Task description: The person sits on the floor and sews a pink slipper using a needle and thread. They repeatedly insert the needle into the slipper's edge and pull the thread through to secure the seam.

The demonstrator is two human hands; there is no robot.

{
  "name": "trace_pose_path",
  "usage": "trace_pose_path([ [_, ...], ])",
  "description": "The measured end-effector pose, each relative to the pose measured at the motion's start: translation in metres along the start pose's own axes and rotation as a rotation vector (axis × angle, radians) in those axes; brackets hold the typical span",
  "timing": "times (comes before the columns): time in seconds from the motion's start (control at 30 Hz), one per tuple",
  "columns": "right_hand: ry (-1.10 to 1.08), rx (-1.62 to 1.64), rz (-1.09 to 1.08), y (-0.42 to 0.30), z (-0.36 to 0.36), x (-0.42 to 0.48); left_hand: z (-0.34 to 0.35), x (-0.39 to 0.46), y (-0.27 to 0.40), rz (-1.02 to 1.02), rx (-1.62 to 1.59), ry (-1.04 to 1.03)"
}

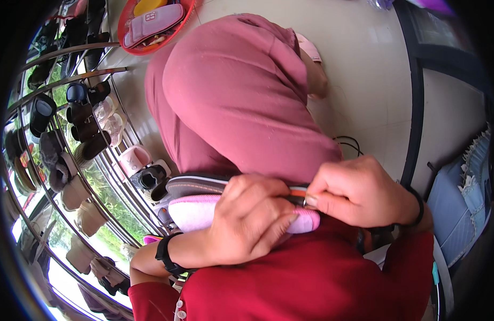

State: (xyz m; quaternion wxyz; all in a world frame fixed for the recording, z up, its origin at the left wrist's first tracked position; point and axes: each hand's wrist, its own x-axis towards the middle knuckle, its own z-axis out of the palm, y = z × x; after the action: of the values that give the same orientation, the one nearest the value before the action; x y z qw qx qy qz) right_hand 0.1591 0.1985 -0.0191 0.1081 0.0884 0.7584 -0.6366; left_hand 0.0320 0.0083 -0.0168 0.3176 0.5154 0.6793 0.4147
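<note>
Across my lap lies a slipper, with a dark ribbed sole (197,187) on the side toward my knees and a white and pink fabric upper (193,212) toward my body. My left hand (251,218) wraps over its middle and grips sole and upper together. At the slipper's right end my right hand (347,192) pinches a thin orange piece (297,193) along the sole's edge. A small metallic glint shows below those fingertips. What exactly the fingertips hold is largely hidden.
A red basket (122,30) on the floor holds a pink slipper piece (154,25) and a yellow item (150,6). Metal racks with several shoes (92,148) stand at left. A dark frame (415,100) and a blue lace-trimmed cloth (451,200) are at right. A black cable (351,141) lies beyond my right hand.
</note>
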Motion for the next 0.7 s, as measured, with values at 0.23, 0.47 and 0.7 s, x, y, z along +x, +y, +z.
trace_pose_path([
  [0.23, -0.095, 0.239, 0.214, -0.008, -0.008, 0.007, 0.003, 0.001, 0.000, -0.035, 0.023, 0.010],
  [0.47, -0.236, 0.344, 0.399, -0.014, -0.014, 0.012, 0.004, -0.003, -0.001, 0.031, 0.110, -0.010],
  [0.7, -0.301, 0.300, 0.374, -0.016, -0.019, 0.017, 0.005, -0.004, 0.000, 0.045, 0.101, 0.010],
])
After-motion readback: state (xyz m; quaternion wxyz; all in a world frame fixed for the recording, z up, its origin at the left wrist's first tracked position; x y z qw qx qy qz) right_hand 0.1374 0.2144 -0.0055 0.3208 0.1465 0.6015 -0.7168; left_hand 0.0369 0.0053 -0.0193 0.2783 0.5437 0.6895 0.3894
